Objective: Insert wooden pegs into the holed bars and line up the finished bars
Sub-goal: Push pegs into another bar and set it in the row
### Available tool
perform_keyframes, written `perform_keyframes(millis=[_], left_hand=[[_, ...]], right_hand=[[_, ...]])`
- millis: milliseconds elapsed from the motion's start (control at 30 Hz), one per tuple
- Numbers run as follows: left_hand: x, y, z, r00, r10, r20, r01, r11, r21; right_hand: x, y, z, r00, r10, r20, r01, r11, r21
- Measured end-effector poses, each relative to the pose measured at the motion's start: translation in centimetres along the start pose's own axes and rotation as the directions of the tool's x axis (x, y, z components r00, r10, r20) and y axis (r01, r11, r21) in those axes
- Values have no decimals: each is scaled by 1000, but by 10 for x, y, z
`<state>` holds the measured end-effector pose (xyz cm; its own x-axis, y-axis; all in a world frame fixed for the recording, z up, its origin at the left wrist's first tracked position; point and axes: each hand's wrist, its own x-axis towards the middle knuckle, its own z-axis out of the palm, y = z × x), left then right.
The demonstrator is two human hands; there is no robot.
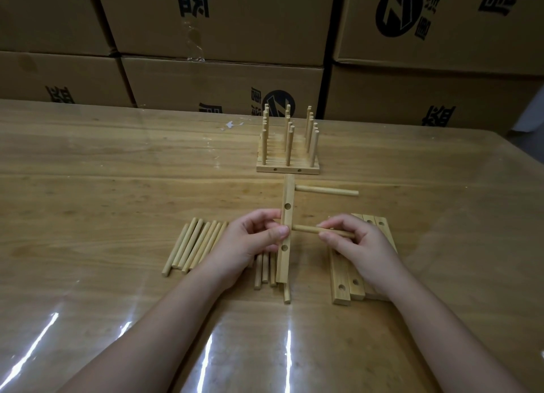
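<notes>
Cardboard boxes [223, 77] are showing a round black logo and upside-down characters. Above the glossy table [88, 186], the left hand [250, 242] is gripping a square holed bar [287, 195] while the right hand [365, 248] is pinching a round peg [306, 230] against it.

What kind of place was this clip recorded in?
Probably a warehouse or assembly workshop: stacked brown printed cardboard cartons behind a glossy wooden worktable, batches of pale wooden pegs and holed bars.
</notes>
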<state>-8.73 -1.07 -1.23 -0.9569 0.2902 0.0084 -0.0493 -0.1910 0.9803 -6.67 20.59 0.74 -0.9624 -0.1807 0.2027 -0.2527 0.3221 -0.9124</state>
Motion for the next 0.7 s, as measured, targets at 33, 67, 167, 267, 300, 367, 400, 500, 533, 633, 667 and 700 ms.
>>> perform_keyframes(millis=[33,67,167,267,300,367,400,500,533,633,667,700], left_hand=[[0,0,0,1000,0,1,0,1000,5],[0,0,0,1000,0,3,0,1000,10],[1,-1,-1,1000,9,11,-9,1000,25],[1,-2,-2,1000,20,15,-21,999,26],[1,-3,-3,1000,24,15,-24,999,25],[1,-2,-3,999,30,12,-30,999,27],[1,-2,-2,999,36,8,-36,999,31],[1,-4,-1,999,42,4,-42,998,39],[1,-4,-1,999,42,5,-43,998,40],[2,-5,-2,999,37,6,-37,998,42],[2,-5,-3,999,33,11,-33,998,50],[2,-5,-4,999,30,15,-31,998,59]], right_hand=[[0,0,0,1000,3,0,-3,1000,-1],[0,0,0,1000,6,1,-6,1000,-1],[1,1,0,1000,11,5,-11,1000,-2],[0,1,0,1000,12,13,-12,1000,-4],[0,1,0,1000,10,16,-10,1000,-4],[0,1,0,1000,10,17,-10,1000,-3],[0,2,0,1000,12,16,-12,1000,0],[0,2,-1,1000,9,18,-9,1000,2],[0,2,-1,1000,7,19,-7,1000,3],[0,3,-1,1000,7,19,-7,1000,-3],[1,2,-1,1000,9,19,-9,1000,-6],[1,2,-1,1000,10,19,-10,1000,-8]])
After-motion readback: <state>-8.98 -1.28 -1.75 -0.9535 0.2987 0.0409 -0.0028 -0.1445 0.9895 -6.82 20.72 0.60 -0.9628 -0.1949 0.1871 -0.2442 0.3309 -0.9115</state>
